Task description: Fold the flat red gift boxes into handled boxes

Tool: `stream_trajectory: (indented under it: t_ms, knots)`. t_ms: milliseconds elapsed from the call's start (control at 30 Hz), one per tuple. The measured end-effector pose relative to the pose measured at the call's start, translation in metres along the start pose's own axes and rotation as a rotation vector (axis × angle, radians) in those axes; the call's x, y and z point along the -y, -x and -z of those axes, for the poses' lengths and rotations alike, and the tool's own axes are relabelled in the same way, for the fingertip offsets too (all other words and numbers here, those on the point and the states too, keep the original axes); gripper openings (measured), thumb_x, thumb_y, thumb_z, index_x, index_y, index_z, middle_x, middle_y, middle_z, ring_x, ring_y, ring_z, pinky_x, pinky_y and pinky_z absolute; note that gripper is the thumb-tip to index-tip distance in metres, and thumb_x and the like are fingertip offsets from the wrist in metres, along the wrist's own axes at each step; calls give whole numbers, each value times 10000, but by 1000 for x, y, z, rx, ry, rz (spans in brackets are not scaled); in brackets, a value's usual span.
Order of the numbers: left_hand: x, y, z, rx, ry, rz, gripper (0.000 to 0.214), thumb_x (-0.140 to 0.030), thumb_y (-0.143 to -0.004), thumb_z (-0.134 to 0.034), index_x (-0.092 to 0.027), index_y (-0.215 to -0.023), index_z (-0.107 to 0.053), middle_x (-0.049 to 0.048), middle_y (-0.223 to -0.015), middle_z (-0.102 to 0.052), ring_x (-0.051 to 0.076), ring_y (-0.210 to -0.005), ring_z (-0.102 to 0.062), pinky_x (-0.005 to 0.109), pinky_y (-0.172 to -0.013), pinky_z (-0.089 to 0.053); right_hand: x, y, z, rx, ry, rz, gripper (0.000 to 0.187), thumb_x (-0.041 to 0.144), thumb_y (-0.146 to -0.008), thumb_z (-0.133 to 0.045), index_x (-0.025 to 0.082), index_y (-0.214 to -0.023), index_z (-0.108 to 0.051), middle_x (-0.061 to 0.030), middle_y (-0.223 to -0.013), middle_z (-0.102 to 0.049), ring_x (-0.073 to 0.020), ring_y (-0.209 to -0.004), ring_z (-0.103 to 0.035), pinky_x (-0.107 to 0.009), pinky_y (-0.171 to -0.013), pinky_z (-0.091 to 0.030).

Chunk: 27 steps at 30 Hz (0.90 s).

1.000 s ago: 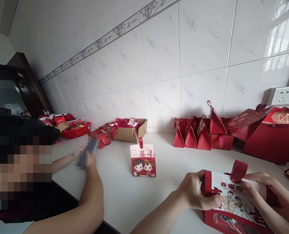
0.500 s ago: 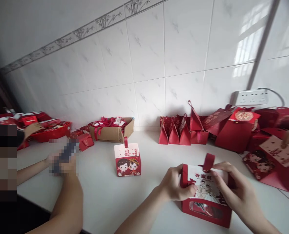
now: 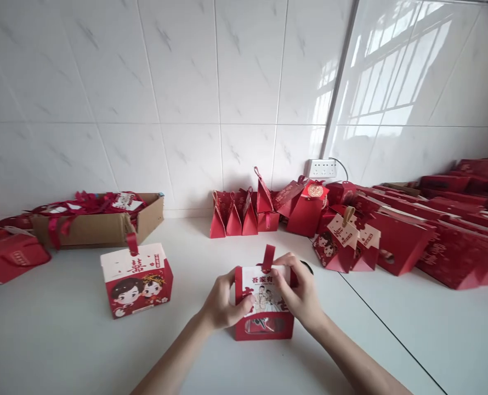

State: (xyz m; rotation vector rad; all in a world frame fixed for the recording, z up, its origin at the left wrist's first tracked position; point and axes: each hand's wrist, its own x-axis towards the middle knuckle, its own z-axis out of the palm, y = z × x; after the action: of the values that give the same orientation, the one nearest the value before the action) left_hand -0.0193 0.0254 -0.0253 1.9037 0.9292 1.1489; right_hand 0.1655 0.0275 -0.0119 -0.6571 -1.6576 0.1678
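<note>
A red and white gift box [image 3: 264, 328] stands upright on the table in front of me, with a couple drawn on its flap, a red ribbon loop [image 3: 269, 255] on top and an oval window low on its front. My left hand [image 3: 226, 304] grips its left side, thumb across the front flap. On the right, my right hand [image 3: 298, 291] holds the upper right corner, thumb and fingers pinching near the base of the loop. Another gift box [image 3: 139, 282], printed with two cartoon faces, stands to the left, apart from both hands.
A cardboard box [image 3: 83, 230] of red ribboned items sits at the back left, near a red bag [image 3: 16, 257]. Small triangular red boxes [image 3: 234, 216] line the wall. Many larger red boxes [image 3: 458, 249] fill the right side. A power strip [image 3: 322, 168] is against the wall.
My view has swung to the right, so the co-worker on the left has left the picture and more red boxes show. Both hands keep their hold on the gift box.
</note>
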Motion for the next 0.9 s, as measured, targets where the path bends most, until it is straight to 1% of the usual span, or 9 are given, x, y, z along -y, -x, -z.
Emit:
stream_trajectory:
  t_ms: [133,267,500,667,733,900]
  knots:
    - [2,0,2,10,-12,14,163,-295,-719,-612,-163,-792,-552,10,-666,-635,183,-626,-596,292,-605,-492,0,0,0,18,-14,-28,97,194,-922,-531,221,-831,-551,0,-727,-589,-144,-620,-550,-266,-575,-446]
    - [4,0,3,17,-23,5,167,-301,-729,-606,-161,-812,-566,11,-670,-634,186,-626,-604,294,-599,-494,0,-1,0,23,-11,-25,100,200,-922,-532,223,-826,-546,-3,-742,-602,-141,-625,-545,-268,-576,-436]
    - [1,-1,3,21,-26,-6,209,-295,-726,-597,-165,-891,-600,35,-766,-692,196,-670,-642,291,-615,-524,-1,-1,1,31,-8,-60,70,217,-916,-531,220,-849,-553,-19,-759,-620,-150,-636,-556,-285,-577,-439]
    - [0,-2,4,-29,-74,-14,175,-308,-696,-608,-178,-811,-595,14,-665,-664,190,-614,-620,295,-593,-529,0,-1,1,44,-13,-50,60,219,-915,-528,225,-862,-554,-25,-779,-632,-161,-666,-580,-297,-604,-460]
    - [-1,-2,4,-37,-92,-18,166,-310,-685,-614,-181,-788,-596,13,-660,-670,187,-598,-614,295,-581,-527,0,-1,1,37,-19,-50,59,222,-916,-525,225,-865,-553,-26,-786,-634,-163,-672,-587,-299,-609,-466]
    - [-2,-3,5,-33,-90,-19,175,-294,-689,-608,-173,-814,-624,23,-681,-690,195,-614,-631,294,-581,-524,1,-1,1,42,-29,-47,57,208,-918,-527,223,-873,-559,-24,-781,-627,-160,-686,-595,-292,-616,-470]
